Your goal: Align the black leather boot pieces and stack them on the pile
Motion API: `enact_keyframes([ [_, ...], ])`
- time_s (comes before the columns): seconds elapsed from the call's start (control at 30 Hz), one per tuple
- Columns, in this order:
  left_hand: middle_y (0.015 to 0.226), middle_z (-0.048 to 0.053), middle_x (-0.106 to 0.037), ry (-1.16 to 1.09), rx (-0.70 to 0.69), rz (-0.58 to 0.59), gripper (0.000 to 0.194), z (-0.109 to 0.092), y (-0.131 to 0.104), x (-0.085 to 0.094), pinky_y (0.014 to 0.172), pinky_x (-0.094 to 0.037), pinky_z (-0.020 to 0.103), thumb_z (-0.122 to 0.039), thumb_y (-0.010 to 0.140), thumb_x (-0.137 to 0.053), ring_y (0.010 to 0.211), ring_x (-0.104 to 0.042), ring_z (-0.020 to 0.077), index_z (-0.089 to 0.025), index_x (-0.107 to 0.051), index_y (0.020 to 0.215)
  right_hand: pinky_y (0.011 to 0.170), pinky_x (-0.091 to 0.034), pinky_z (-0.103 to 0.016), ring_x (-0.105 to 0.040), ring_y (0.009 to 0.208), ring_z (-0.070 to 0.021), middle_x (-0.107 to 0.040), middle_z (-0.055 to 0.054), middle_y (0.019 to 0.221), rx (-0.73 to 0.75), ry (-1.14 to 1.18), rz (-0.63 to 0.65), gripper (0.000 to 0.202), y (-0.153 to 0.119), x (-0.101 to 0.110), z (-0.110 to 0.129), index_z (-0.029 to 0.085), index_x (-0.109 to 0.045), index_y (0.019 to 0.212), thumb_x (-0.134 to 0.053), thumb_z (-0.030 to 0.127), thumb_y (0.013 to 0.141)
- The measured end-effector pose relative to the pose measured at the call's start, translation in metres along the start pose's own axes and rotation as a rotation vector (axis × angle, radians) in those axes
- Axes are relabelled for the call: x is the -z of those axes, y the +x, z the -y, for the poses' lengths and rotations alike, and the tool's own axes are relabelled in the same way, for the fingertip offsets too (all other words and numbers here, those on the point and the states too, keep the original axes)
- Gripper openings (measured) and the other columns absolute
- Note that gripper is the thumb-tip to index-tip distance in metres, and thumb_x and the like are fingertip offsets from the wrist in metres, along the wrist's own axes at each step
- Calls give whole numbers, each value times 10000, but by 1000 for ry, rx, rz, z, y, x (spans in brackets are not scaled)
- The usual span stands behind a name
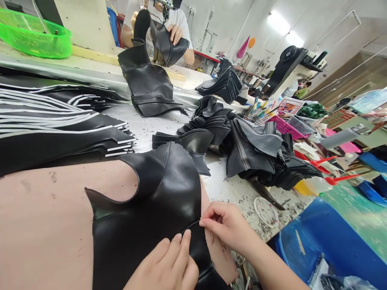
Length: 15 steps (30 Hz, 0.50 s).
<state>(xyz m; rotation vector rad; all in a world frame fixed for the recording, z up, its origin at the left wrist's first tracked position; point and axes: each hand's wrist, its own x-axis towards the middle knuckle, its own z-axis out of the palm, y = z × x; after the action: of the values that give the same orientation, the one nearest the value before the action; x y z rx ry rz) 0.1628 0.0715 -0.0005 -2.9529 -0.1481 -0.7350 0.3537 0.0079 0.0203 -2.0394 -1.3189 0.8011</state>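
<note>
A shiny black leather boot upper [178, 181] lies spread on a pinkish board [45, 209] in front of me. A curved seam crosses its lower right part. My left hand [169, 257] rests on the leather with its fingers stretched out and their tips along that seam. At the seam's right end, my right hand [226, 225] has thumb and forefinger pinched on the leather's edge. Whether a thread or strip is also between those fingertips is too small to tell.
Black pieces with white edging [60, 117] are stacked left. Leather stacks [254, 149] stand beyond my right hand. Opposite, a co-worker's hand [175, 34] holds leather at a sewing machine. A blue bin [326, 233] sits below the table's right edge; a green basket [36, 38] is far left.
</note>
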Motion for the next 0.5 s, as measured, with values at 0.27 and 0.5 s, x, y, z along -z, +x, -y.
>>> enact_keyframes([
  [0.27,1040,67,-703,-17,-20,111,303,0,10,7,763,-329,334,-247,868,-358,808,-586,181,-167,-639,948,457,-292,-221,-449,507,-115,-508,64,504,-138,-178,51,313,22,16,2,194,-500,557,-806,257,568],
  [0.5,1076,100,-693,-9,-2,132,239,-1,14,6,678,-356,335,-275,818,-458,708,-560,181,-151,-644,903,598,-452,-266,-566,651,-148,-613,-3,761,-23,85,-111,141,37,-1,10,191,-557,836,-534,330,823],
])
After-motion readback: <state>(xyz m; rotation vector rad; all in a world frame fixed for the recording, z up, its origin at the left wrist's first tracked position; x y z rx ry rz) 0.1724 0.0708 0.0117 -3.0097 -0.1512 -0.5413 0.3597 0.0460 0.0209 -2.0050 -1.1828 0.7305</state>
